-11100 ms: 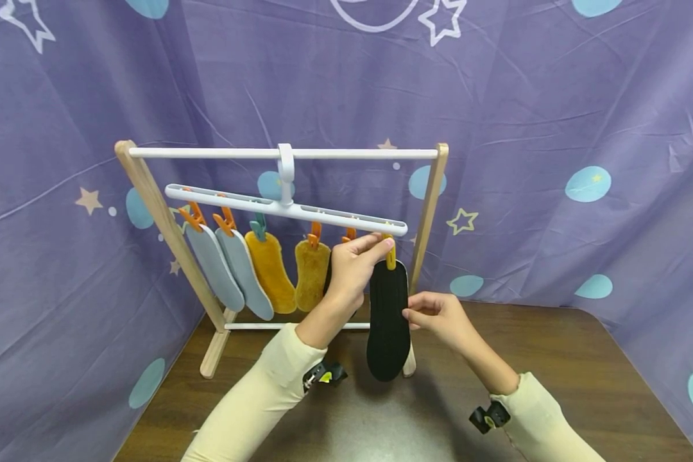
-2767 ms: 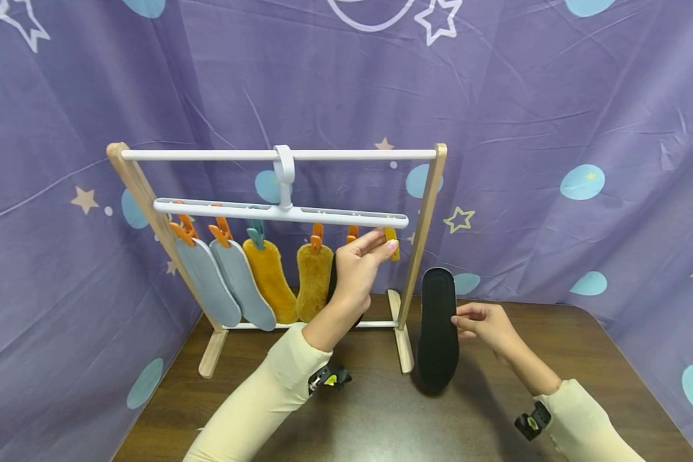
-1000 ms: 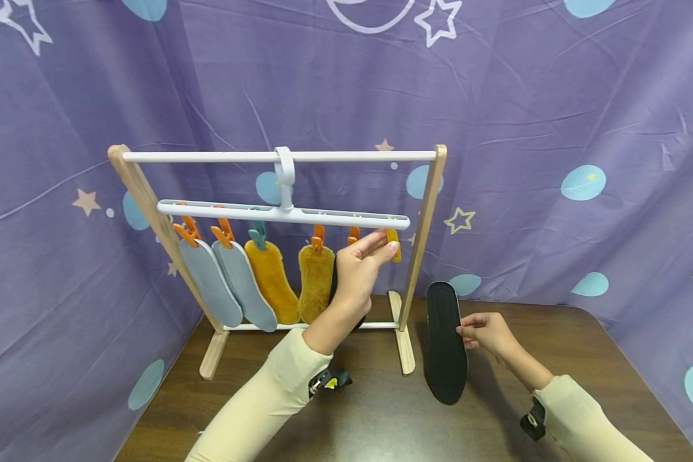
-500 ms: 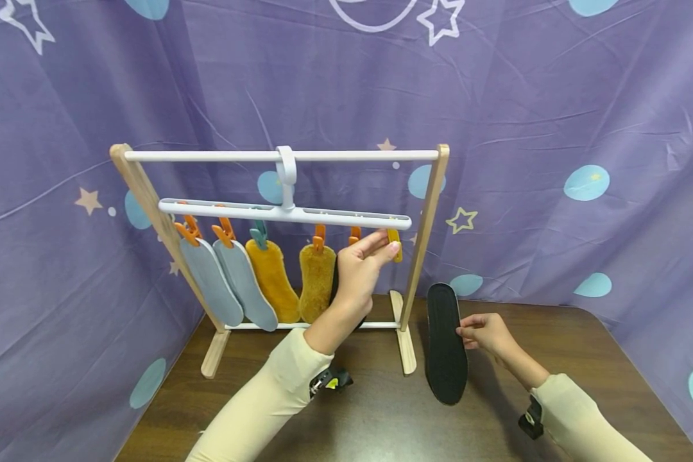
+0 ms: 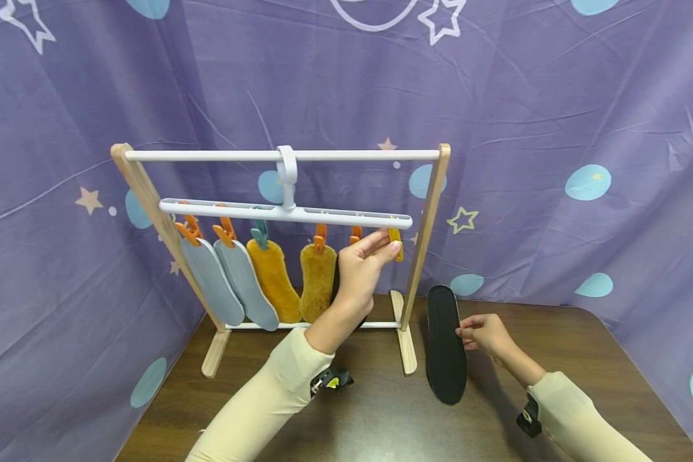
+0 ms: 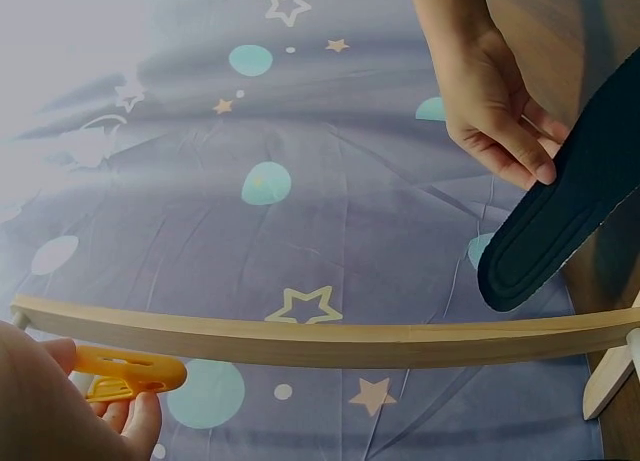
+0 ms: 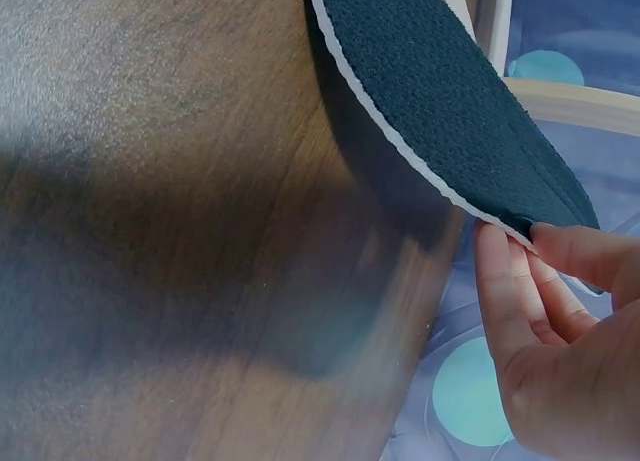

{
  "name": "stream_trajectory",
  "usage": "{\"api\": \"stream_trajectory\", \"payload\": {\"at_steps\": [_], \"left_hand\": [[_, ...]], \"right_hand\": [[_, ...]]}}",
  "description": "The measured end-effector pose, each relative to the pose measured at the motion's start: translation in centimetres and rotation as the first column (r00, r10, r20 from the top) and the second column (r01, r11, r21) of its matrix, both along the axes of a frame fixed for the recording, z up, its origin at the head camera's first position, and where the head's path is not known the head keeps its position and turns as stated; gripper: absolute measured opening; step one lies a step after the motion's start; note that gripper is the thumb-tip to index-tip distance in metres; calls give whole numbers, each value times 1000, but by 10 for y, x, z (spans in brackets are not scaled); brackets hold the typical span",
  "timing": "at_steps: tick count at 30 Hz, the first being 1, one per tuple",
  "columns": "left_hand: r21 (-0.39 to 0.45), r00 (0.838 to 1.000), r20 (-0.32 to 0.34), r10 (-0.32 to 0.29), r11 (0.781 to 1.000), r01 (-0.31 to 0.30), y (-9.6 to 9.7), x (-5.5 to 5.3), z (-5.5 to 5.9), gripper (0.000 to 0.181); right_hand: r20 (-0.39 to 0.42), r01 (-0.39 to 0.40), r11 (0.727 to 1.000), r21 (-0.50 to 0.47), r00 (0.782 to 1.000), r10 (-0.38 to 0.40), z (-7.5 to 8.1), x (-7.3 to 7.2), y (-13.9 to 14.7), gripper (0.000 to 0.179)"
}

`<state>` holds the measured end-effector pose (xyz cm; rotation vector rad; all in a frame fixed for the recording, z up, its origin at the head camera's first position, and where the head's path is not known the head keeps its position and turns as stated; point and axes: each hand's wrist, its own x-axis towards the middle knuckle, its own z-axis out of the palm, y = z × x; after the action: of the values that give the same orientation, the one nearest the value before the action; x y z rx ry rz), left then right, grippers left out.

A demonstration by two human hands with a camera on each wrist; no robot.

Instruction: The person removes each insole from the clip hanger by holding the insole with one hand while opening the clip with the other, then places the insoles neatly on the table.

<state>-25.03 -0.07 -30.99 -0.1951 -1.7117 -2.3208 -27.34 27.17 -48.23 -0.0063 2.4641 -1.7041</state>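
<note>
At the right end of the white clip hanger [image 5: 346, 219], my left hand [image 5: 357, 269] pinches a yellow clothespin [image 5: 395, 245] between thumb and fingers. In the left wrist view the yellow clothespin [image 6: 130, 366] has nothing between its jaws. My right hand [image 5: 486, 335] pinches the long edge of a black insole [image 5: 446, 346], to the right of the rack. Its pale rim shows in the right wrist view, where the insole [image 7: 430, 101] slants over the table and thumb and fingertips [image 7: 495, 243] grip its edge. Behind my left hand another black insole [image 5: 336, 277] is mostly hidden.
A wooden rack [image 5: 427, 237] with a white rail [image 5: 208, 155] carries the hanger. Two grey-blue insoles [image 5: 212, 282] and two mustard fuzzy ones [image 5: 319, 282] hang from orange and green clothespins. Beneath lies the brown table [image 5: 369, 423]; a purple curtain [image 5: 525, 128] stands behind.
The black insole was under the yellow clothespin in the oldest frame; my right hand has since moved it right and lower. The hanger's right end sits slightly higher. My left hand keeps its grip.
</note>
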Motion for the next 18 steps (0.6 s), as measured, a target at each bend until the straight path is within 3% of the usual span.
{"api": "stream_trajectory", "payload": {"at_steps": [18], "left_hand": [[-17, 1000, -6, -6, 1000, 5, 0, 3, 2, 34]], "right_hand": [[6, 16, 999, 30, 1000, -17, -7, -3, -3, 19]]}}
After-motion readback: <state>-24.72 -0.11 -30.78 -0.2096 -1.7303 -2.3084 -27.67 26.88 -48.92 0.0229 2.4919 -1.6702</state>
